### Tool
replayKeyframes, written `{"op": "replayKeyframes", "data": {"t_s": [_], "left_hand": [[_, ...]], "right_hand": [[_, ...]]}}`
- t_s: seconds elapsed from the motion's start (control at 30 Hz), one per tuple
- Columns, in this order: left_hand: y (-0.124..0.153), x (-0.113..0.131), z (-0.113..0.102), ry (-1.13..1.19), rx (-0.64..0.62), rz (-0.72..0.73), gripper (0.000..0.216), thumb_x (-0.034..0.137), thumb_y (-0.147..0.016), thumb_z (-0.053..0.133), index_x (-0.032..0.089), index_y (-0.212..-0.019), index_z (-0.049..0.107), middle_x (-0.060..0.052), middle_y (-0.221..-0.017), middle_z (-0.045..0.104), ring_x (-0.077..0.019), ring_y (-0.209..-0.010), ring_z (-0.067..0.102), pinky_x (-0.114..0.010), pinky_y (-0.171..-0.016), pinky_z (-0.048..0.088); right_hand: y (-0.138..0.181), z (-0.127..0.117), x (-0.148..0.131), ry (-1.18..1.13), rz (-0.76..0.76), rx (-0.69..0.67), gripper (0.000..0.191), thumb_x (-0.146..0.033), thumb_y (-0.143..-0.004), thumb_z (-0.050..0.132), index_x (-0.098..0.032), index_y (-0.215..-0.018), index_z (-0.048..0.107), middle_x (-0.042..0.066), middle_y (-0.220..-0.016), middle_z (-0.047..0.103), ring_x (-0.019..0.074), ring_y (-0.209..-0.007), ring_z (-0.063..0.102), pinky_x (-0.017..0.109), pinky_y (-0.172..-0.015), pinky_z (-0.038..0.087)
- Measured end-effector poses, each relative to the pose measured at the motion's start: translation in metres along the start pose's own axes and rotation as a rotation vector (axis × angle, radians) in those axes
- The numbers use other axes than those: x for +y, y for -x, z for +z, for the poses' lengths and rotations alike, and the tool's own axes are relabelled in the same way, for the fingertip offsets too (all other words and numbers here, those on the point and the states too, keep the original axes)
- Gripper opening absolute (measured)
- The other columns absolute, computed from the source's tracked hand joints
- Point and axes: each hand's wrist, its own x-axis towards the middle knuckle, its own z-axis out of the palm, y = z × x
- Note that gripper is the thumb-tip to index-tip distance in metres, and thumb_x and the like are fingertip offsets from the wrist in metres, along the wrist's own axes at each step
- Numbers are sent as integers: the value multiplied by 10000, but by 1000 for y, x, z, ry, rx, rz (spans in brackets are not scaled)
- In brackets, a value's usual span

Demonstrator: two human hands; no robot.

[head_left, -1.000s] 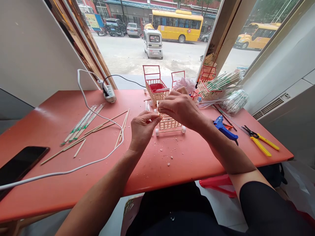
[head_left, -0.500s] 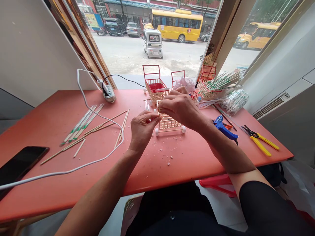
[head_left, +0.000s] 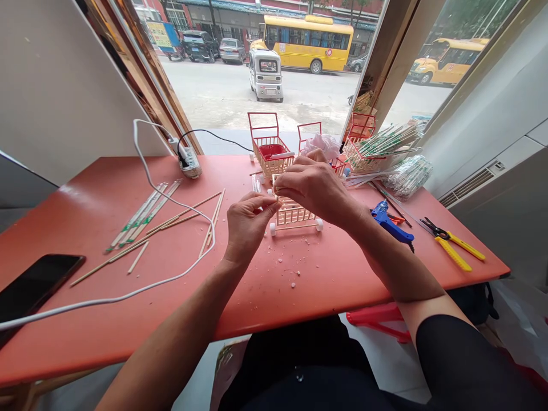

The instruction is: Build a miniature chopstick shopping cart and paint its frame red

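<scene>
A small shopping cart of thin wooden sticks (head_left: 296,216) stands on the table on white wheels. My left hand (head_left: 250,220) is closed in a pinch at its upper left corner; whatever lies between the fingertips is too small to make out. From above, my right hand (head_left: 314,182) reaches over the cart, thumb and fingers closed on its upper left frame. That hand hides the cart's far right part. The two hands' fingertips are almost touching.
Behind are finished carts with red handles (head_left: 269,157). On the right lie a blue glue gun (head_left: 391,224), yellow-handled pliers (head_left: 458,248) and wrapped sticks (head_left: 409,177). Loose sticks (head_left: 162,225), a white cable (head_left: 171,279) and a phone (head_left: 40,285) are on the left.
</scene>
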Motion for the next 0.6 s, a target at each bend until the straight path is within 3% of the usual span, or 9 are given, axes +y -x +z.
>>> {"op": "replayKeyframes", "data": {"t_s": [0.6], "left_hand": [[0, 0, 0, 0, 4, -9, 148, 398, -809, 847, 254, -784, 868, -30, -831, 781, -175, -762, 664, -317, -698, 479]], "right_hand": [[0, -2, -1, 29, 2, -7, 331, -330, -1101, 543, -198, -860, 727, 37, -865, 684, 220, -966, 540, 446, -1015, 287]]}}
